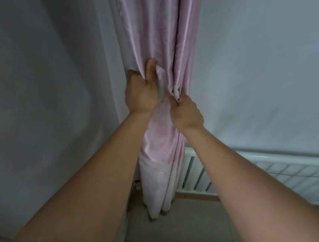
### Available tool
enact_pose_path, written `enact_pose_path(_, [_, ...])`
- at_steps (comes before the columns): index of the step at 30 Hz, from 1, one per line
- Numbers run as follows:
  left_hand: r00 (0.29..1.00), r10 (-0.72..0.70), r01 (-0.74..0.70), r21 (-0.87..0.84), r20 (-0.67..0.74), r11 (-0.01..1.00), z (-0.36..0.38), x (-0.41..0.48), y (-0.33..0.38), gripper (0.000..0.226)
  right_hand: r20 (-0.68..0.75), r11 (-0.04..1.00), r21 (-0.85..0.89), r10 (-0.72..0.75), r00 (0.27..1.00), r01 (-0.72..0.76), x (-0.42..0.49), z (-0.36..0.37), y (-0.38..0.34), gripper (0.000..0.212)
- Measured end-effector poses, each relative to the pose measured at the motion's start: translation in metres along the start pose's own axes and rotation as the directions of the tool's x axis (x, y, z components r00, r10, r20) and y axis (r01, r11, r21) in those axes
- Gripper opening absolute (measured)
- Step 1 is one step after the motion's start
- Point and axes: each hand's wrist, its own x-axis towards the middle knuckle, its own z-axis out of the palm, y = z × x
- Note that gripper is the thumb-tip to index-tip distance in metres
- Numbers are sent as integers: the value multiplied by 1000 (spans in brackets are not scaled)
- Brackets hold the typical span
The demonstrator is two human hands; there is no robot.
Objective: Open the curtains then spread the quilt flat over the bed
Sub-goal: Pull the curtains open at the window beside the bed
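Gripping the curtain (158,29) with my left hand (141,94): fingers are wrapped round its left folds, thumb (151,69) up, likely to bunch the cloth against the corner. Just right of that thumb, my right hand (188,112) pinches the curtain's edge, probably to gather it in. Count: one curtain bundle, two hands, one radiator (269,174) below-right of the fingers. Quilt and bed aren't in view.
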Motion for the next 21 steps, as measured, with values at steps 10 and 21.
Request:
enact_pose_path(10, [999, -24, 15, -197, -44, 980, -9, -103, 2, 55, -74, 997, 59, 58, 996, -54, -62, -37, 30, 47])
enact_pose_path(21, [997, 66, -72, -245, -33, 967, -20, -193, 17, 56, -101, 968, 246, 80, 992, -53, -130, -77, 53, 32])
